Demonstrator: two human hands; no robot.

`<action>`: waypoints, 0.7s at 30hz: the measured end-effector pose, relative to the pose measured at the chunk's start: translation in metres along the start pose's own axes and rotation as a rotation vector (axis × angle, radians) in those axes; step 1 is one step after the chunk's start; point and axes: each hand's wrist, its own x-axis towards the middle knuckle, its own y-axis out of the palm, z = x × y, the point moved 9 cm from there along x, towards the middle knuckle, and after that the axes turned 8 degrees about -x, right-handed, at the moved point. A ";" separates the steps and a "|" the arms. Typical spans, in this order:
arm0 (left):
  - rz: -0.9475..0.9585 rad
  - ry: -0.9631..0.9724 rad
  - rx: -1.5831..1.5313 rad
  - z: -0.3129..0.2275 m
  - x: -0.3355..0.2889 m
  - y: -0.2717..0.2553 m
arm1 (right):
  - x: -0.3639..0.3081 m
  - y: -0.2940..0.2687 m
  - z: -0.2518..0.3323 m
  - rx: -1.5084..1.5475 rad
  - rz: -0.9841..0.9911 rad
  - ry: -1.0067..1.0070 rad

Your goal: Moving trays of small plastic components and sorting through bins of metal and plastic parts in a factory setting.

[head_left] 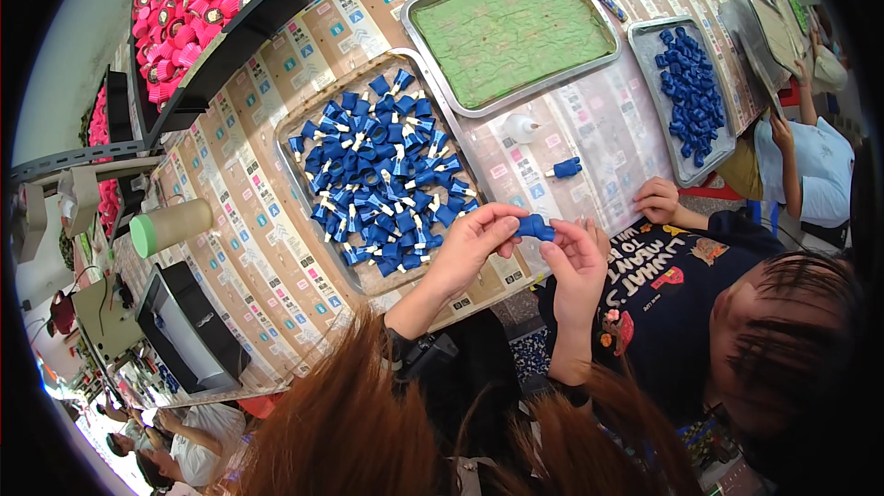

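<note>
Near the table's front edge, a small blue plastic piece [535, 227] is held between my two hands. My left hand [481, 244] pinches its left end with thumb and fingers. The fingertips of my right hand [576, 261] close on its right end. To the left of my hands, a metal tray [287, 141] bears a heap of blue pieces [382, 183], many with cream-coloured tips. Farther off lies a single blue piece [564, 167] with a pale tip, and near it a small white bottle [521, 128].
A tray with a green sheet [511, 35] stands at the back. More blue pieces [691, 95] fill a right-hand tray [635, 31]. A co-worker's hand [656, 199] rests close on the right. Leftward are a green-lidded bottle [170, 227], a black bin [189, 330] and pink pieces [198, 8].
</note>
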 end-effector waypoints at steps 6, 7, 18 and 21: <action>0.003 0.036 0.059 0.001 0.002 0.003 | -0.009 -0.006 0.010 -0.355 -0.096 -0.208; 0.009 0.030 0.066 0.002 0.003 0.002 | -0.011 -0.004 0.016 -0.392 -0.101 -0.271; -0.140 0.151 0.332 -0.009 -0.004 0.001 | -0.011 -0.005 0.001 -0.162 -0.157 -0.044; -0.179 0.181 0.389 -0.007 -0.006 -0.003 | -0.011 -0.005 -0.003 -0.111 -0.158 -0.028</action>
